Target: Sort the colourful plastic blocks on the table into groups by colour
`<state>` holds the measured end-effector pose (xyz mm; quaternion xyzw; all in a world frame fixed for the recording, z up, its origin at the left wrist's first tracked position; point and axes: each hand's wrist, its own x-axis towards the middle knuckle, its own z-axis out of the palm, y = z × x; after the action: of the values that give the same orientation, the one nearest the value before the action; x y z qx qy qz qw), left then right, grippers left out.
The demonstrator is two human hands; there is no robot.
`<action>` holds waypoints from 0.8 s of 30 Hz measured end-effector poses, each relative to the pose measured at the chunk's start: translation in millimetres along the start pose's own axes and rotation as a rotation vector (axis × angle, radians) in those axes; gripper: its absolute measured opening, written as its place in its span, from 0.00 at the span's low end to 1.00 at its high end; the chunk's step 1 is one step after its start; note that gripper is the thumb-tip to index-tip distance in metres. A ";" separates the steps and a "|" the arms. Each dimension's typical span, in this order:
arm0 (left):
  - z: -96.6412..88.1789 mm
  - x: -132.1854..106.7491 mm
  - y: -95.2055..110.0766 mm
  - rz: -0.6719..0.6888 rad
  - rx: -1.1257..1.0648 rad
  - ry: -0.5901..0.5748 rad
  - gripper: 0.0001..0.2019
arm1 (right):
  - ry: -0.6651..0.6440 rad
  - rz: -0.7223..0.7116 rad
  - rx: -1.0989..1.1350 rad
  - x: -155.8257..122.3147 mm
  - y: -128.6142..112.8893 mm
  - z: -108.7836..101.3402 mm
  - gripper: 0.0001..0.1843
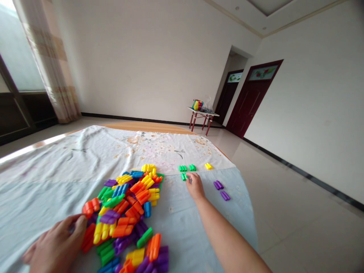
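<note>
Heap: a mixed heap (124, 226) of plastic pieces, each like short tubes joined side by side, lay on the cloth at seven o'clock from mid-view, in orange, yellow, green, blue and purple.
Left hand: the left hand (58, 242) was at eight o'clock from the heap, thumb and forefinger near each other by a red-orange piece (91, 207) on its edge; whether it gripped anything could not be told.
Right hand: the right hand (195, 186), at two o'clock from the heap, had its fingers narrowed on the end of a green piece (183, 177) low on the cloth.
Green row: two green pieces (192, 167) lay at twelve o'clock from that one, near but apart from it.
Yellow spot: one yellow piece (208, 166) lay alone, at one o'clock from the right hand.
Purple pair: two purple pieces (218, 185) lay near each other, at three o'clock.
Cloth: the floral cloth (182, 231) covered most of the desk (142, 126), bare wood showing at twelve o'clock.
Progress: apparently early; only these few pieces stood apart by colour, with the great bulk left in the heap.
</note>
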<state>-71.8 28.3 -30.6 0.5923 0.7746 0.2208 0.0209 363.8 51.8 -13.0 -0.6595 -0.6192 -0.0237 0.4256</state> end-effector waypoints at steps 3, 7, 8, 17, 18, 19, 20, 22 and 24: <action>-12.6 -4.6 11.7 -0.024 -0.036 -0.062 0.26 | -0.015 -0.034 -0.014 -1.0 -2.9 -1.1 0.15; -35.2 -12.8 30.9 -0.049 -0.011 -0.110 0.27 | -0.079 -0.068 -0.092 -2.6 -6.3 -2.2 0.14; -40.0 -14.7 35.0 -0.054 -0.011 -0.120 0.28 | -0.086 -0.066 -0.105 -3.0 -6.7 -2.3 0.14; -60.3 -24.7 55.1 -0.073 -0.046 -0.178 0.29 | -0.002 -0.073 -0.031 -1.6 -3.0 -3.1 0.14; -61.1 -25.1 56.0 -0.073 -0.046 -0.185 0.29 | 0.027 -0.081 -0.012 -1.4 -3.1 -4.3 0.13; -61.7 -25.4 56.6 -0.075 -0.047 -0.190 0.29 | 0.049 -0.090 0.002 -1.5 -3.5 -5.8 0.13; -62.1 -25.8 57.0 -0.074 -0.049 -0.194 0.29 | 0.060 -0.099 0.011 -2.1 -4.2 -7.3 0.13; -62.5 -26.9 57.0 -0.071 -0.058 -0.191 0.29 | 0.059 -0.114 0.017 -5.2 -6.1 -10.3 0.11; -62.5 -28.5 56.4 -0.070 -0.072 -0.176 0.29 | 0.053 -0.120 0.017 -10.6 -7.7 -12.7 0.11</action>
<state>-30.5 -6.6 39.9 0.5807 0.7817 0.1944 0.1179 361.3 34.9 -6.8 -0.6164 -0.6464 -0.0614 0.4454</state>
